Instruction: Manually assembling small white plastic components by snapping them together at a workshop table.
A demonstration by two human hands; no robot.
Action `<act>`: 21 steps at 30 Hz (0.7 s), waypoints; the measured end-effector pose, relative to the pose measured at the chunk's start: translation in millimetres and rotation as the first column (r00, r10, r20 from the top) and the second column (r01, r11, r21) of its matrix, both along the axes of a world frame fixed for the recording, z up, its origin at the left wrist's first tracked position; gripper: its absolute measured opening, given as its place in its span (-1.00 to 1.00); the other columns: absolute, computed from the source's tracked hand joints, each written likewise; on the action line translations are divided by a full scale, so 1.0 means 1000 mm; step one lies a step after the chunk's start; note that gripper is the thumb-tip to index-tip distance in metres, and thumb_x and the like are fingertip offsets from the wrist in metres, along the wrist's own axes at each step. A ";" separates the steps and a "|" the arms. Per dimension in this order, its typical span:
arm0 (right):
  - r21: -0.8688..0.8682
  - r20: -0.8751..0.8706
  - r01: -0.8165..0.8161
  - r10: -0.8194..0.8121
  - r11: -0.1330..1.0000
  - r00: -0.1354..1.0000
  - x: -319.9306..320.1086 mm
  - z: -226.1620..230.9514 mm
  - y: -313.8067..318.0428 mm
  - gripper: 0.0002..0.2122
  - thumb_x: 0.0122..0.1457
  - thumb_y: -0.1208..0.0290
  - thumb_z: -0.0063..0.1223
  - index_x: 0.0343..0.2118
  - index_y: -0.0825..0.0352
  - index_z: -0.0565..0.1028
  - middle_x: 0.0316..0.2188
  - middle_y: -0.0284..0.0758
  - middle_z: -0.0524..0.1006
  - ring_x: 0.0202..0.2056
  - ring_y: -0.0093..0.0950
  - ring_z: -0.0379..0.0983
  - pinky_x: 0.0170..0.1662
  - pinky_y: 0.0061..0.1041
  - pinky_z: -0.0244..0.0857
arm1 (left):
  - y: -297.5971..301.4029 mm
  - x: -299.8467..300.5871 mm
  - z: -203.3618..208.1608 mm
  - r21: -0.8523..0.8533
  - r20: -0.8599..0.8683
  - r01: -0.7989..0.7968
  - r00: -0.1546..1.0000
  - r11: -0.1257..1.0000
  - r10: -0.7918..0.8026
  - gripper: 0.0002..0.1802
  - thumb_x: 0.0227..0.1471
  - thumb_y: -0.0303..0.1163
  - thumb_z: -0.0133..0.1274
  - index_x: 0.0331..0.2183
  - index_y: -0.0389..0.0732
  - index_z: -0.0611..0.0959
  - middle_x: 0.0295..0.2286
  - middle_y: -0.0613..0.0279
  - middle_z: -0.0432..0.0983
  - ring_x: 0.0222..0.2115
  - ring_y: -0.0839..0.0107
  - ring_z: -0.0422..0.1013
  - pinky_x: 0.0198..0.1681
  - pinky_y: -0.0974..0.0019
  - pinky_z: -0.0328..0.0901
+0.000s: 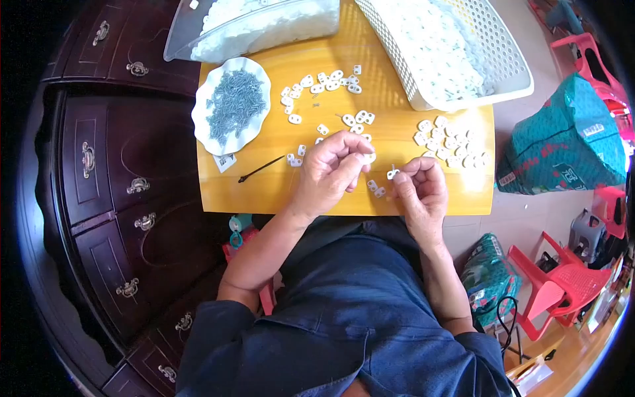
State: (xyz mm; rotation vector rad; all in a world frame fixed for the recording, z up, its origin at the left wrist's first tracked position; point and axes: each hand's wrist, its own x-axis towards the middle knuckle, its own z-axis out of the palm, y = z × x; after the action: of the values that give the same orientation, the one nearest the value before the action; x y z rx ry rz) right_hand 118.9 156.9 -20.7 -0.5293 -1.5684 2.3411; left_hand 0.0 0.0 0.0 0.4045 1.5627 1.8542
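Observation:
My left hand (325, 177) pinches a small white plastic piece (371, 158) between thumb and fingers, above the yellow table. Close by on the right, my right hand (424, 195) grips a white two-holed plastic piece (392, 174), with a thin bit sticking up from it. The two pieces are apart. Just left of the right hand lie a few loose white pieces (376, 188) on the table. More white two-holed pieces (357, 119) are scattered beyond my hands. A scalloped white plate (200, 114) at the left bears a heap of small grey metal pins (235, 102).
A dark thin tool (261, 169) lies near the plate. White pieces (453, 142) cluster at the table's right. A clear bin (264, 36) and a white perforated basket (456, 104), both full of white parts, stand at the back. Dark drawers (99, 159) flank the left; teal bags (562, 139) the right.

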 end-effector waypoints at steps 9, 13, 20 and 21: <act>0.010 0.011 0.004 -0.004 1.000 1.000 0.000 0.001 0.000 -0.87 0.32 0.64 0.08 -0.14 0.37 0.39 -0.35 -0.47 0.48 -0.36 -0.75 0.39 -0.27 -0.72 0.28 | -0.002 0.002 -0.002 -0.059 -0.044 -0.030 0.999 0.998 0.027 -0.83 0.31 -0.50 0.01 -0.14 -0.29 0.66 -0.39 0.35 0.57 -0.51 0.72 0.40 -0.43 0.59 0.35; 0.024 0.012 -0.007 0.007 1.000 1.000 0.000 0.000 0.001 -0.87 0.32 0.64 0.08 -0.14 0.38 0.40 -0.35 -0.48 0.48 -0.36 -0.75 0.38 -0.27 -0.72 0.28 | -0.002 0.001 -0.002 -0.072 0.026 0.019 1.000 0.997 -0.017 -0.81 0.30 -0.48 0.05 -0.10 -0.32 0.65 -0.36 0.32 0.59 -0.45 0.65 0.47 -0.35 0.54 0.40; -0.024 0.004 0.009 -0.009 1.000 1.000 0.000 0.001 0.002 -0.87 0.32 0.64 0.07 -0.13 0.38 0.39 -0.34 -0.45 0.50 -0.34 -0.73 0.42 -0.24 -0.71 0.31 | 0.003 0.010 0.001 -0.129 0.032 0.089 0.996 0.988 -0.086 -0.79 0.28 -0.52 0.08 -0.06 -0.32 0.63 -0.32 0.30 0.60 -0.41 0.64 0.48 -0.30 0.53 0.41; -0.025 0.004 0.010 -0.009 1.000 1.000 0.000 0.002 0.001 -0.87 0.32 0.64 0.07 -0.13 0.38 0.39 -0.34 -0.45 0.50 -0.34 -0.73 0.42 -0.24 -0.71 0.31 | 0.005 0.013 0.002 -0.130 0.035 0.091 0.996 0.987 -0.087 -0.78 0.27 -0.55 0.07 -0.05 -0.33 0.63 -0.31 0.32 0.60 -0.36 0.62 0.51 -0.25 0.51 0.44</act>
State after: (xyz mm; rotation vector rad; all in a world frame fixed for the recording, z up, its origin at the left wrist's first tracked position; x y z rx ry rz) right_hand 118.7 158.3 -18.9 -0.5461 -1.5371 2.3568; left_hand 12.5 5.4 2.3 0.3799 1.6104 1.6720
